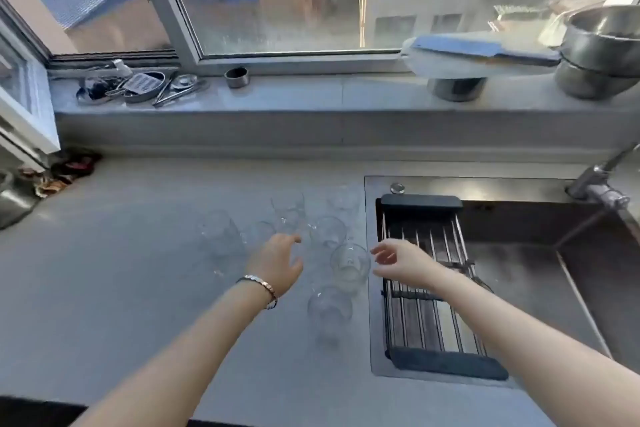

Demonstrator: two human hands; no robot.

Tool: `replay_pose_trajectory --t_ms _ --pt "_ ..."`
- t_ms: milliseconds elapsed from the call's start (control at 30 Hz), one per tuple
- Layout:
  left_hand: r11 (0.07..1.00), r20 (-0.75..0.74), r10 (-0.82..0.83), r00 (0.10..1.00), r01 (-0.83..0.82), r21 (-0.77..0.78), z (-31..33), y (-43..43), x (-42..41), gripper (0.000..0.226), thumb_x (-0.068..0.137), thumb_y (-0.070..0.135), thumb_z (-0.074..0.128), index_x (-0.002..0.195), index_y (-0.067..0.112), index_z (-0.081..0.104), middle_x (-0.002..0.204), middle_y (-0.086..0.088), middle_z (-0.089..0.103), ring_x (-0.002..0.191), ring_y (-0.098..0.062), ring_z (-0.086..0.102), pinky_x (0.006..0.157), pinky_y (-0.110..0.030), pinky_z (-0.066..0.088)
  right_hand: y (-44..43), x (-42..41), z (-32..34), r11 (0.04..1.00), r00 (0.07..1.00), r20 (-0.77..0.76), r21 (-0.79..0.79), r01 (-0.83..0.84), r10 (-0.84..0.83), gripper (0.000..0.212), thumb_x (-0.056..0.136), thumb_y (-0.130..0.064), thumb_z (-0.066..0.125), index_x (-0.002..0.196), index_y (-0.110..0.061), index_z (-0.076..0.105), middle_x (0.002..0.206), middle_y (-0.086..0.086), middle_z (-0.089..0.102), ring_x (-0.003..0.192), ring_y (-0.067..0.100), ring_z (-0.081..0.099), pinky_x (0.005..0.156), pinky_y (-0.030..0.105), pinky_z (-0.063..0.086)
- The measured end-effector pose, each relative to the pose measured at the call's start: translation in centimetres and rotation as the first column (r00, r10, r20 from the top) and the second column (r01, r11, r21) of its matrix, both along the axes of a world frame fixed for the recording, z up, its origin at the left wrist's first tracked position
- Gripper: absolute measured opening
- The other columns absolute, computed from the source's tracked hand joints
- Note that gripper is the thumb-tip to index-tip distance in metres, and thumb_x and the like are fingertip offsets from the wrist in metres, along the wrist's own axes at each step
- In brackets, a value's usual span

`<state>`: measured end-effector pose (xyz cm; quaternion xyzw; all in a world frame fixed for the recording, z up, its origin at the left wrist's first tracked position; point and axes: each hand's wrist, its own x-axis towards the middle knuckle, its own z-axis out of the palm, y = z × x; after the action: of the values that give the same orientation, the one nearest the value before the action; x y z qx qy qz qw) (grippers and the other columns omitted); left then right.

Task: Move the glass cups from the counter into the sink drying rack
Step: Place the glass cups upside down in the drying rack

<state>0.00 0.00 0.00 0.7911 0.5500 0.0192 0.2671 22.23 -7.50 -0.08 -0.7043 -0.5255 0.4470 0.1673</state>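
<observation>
Several clear glass cups stand grouped on the grey counter (121, 281), just left of the sink. One glass cup (349, 267) is nearest the sink edge, another (329, 310) sits in front of it, and a taller one (221, 234) stands at the left. My left hand (277, 262), with a bracelet on the wrist, hovers open among the cups and holds nothing. My right hand (401, 262) is open just right of the nearest cup, above the drying rack (429, 288). The rack of metal bars with dark end pieces spans the sink's left side and has nothing on it.
The steel sink (519, 260) extends right, with a faucet (599, 184) at its back right corner. On the window ledge lie metal utensils (138, 87), a small metal cup (237, 77), a cutting board (481, 52) and stacked steel bowls (602, 52).
</observation>
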Motion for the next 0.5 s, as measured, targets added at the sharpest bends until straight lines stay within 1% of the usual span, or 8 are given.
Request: replay_pose_trajectory --t_ms 33,100,200,267,333,400,467,500 --pt "1.0 -0.067 0.006 0.998 -0.006 -0.005 -0.7 -0.4 -0.9 0.044 0.088 0.018 0.056 0.131 0.013 0.047 0.136 -0.01 0.049 0.125 -0.026 0.048 0.104 -0.034 0.04 -0.5 -0.7 -1.2 0.996 1.0 0.028 -0.091 -0.002 0.004 0.047 0.079 -0.021 0.066 0.123 -0.012 0.051 0.109 0.002 0.057 0.1 0.015 0.056 0.088 0.027 0.049" --pt "1.0 -0.112 0.006 0.994 -0.008 -0.016 -2.2 -0.7 -2.2 0.05 0.086 0.026 0.057 0.133 0.015 0.043 0.139 -0.006 0.045 0.127 -0.024 0.045 0.102 -0.031 0.039 -1.5 -2.1 -3.4 0.978 0.996 0.085 -0.208 -0.021 0.039 0.06 0.072 -0.028 0.073 0.125 -0.016 0.046 0.118 0.003 0.054 0.106 0.017 0.054 0.094 0.031 0.047" --pt "0.982 -0.071 -0.057 0.996 0.044 -0.182 -3.8 -1.5 -3.0 0.061 0.083 0.031 0.057 0.138 0.017 0.036 0.144 -0.004 0.039 0.132 -0.02 0.04 0.106 -0.029 0.036 -3.1 -4.8 -6.4 0.96 0.993 0.073 -0.271 -0.065 0.088 0.07 0.064 -0.031 0.079 0.123 -0.019 0.044 0.118 0.0 0.052 0.107 0.016 0.052 0.09 0.03 0.047" --pt "0.948 -0.078 -0.193 0.978 0.166 -0.271 -5.1 -2.0 -2.8 0.071 0.082 0.028 0.063 0.142 0.018 0.028 0.147 -0.003 0.035 0.135 -0.018 0.037 0.11 -0.029 0.034 -3.4 -6.2 -8.1 0.981 0.998 0.016 -0.188 -0.052 0.056 0.066 0.06 -0.026 0.081 0.114 -0.024 0.043 0.108 -0.005 0.05 0.102 0.013 0.05 0.081 0.026 0.043" --pt "0.908 -0.05 -0.262 0.964 0.229 -0.351 -6.3 -3.0 -2.5 0.086 0.077 0.03 0.07 0.145 0.019 0.019 0.149 -0.002 0.031 0.137 -0.018 0.034 0.113 -0.031 0.033 -3.7 -7.4 -9.7 0.992 0.992 -0.101 -0.105 0.068 -0.079 0.072 0.052 -0.028 0.084 0.11 -0.028 0.043 0.107 -0.009 0.054 0.101 0.011 0.053 0.084 0.027 0.046" --pt "0.892 0.051 -0.189 0.981 0.193 -0.409 -6.9 -3.8 -2.1 0.098 0.071 0.033 0.077 0.145 0.019 0.015 0.148 -0.001 0.032 0.136 -0.016 0.037 0.112 -0.033 0.034 -3.9 -8.3 -10.3 0.979 0.962 -0.183 -0.041 0.201 -0.205 0.077 0.046 -0.034 0.085 0.11 -0.033 0.043 0.112 -0.008 0.056 0.104 0.01 0.054 0.088 0.031 0.048" --pt "0.892 0.142 -0.091 0.986 0.144 -0.428 -7.0 -4.3 -1.6 0.106 0.059 0.043 0.081 0.143 0.024 0.019 0.144 0.0 0.038 0.13 -0.016 0.044 0.11 -0.035 0.038 -4.0 -8.7 -10.6 0.97 0.95 -0.21 0.037 0.242 -0.23 0.073 0.052 -0.025 0.087 0.112 -0.031 0.045 0.112 -0.006 0.055 0.105 0.009 0.053 0.083 0.018 0.044" --pt "0.894 0.171 -0.063 0.983 0.131 -0.428 -7.2 -4.5 -1.4 0.109 0.051 0.052 0.078 0.141 0.027 0.023 0.141 0.0 0.042 0.127 -0.018 0.047 0.107 -0.037 0.041 -4.0 -8.8 -10.7 0.968 0.953 -0.206 0.068 0.242 -0.224 0.072 0.054 -0.022 0.087 0.112 -0.03 0.046 0.112 -0.006 0.055 0.105 0.009 0.053 0.081 0.014 0.042"
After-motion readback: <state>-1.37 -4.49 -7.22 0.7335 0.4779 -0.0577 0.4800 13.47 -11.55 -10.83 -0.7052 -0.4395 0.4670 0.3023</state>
